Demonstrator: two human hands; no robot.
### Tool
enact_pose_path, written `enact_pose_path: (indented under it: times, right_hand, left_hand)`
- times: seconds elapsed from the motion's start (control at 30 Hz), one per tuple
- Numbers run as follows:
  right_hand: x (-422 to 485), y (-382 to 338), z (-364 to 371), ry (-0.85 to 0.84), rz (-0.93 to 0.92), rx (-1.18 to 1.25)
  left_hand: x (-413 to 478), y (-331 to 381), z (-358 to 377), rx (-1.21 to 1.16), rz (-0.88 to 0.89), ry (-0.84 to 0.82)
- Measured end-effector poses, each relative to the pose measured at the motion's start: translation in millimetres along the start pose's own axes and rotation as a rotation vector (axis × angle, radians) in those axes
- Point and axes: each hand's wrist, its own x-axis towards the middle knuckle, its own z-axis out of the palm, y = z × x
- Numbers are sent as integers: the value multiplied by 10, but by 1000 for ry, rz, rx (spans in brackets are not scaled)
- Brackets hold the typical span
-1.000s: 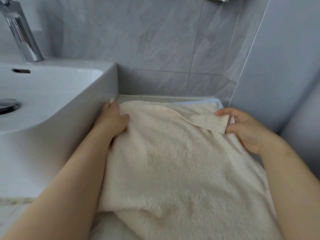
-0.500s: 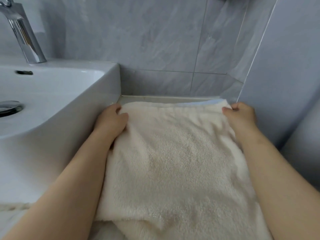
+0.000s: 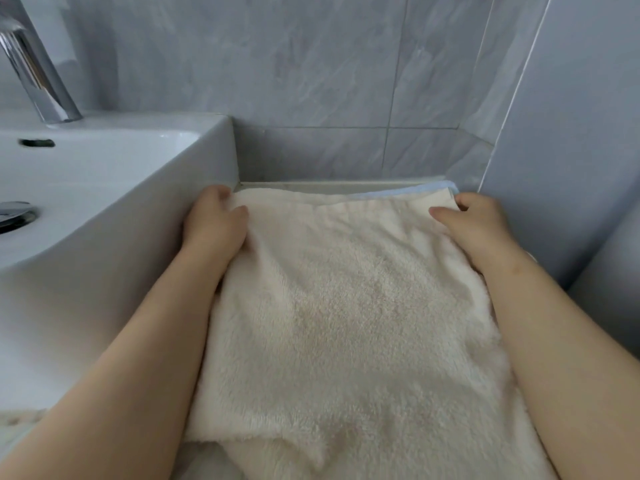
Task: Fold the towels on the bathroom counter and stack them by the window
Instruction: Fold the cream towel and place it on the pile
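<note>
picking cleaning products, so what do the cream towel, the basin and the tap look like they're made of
Cream towel: soft plush fabric, terry or fleece-like, judging by its fuzzy matte pile; the fibre can't be told.
Basin: probably glazed ceramic, as it is white, smooth and glossy with soft highlights.
Tap: polished metal, likely chrome-plated, given its mirror-like reflections.

Towel [image 3: 349, 306] lies right of sink [image 3: 114, 188], atop another towel [image 3: 415, 189].

A cream towel [image 3: 346, 306] fills centre frame. The left hand [image 3: 214, 226] and right hand [image 3: 474, 226] grip its far corners, and a blue towel [image 3: 433, 187] edge peeks out beyond it.
</note>
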Motion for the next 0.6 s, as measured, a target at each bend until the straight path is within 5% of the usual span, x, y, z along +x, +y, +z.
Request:
enact_pose_path:
  times: [0.6]
  right_hand:
    - [-21,-189,-107,109,-38,318]
  left_hand:
    - [-98,213,-147,-120,265,178]
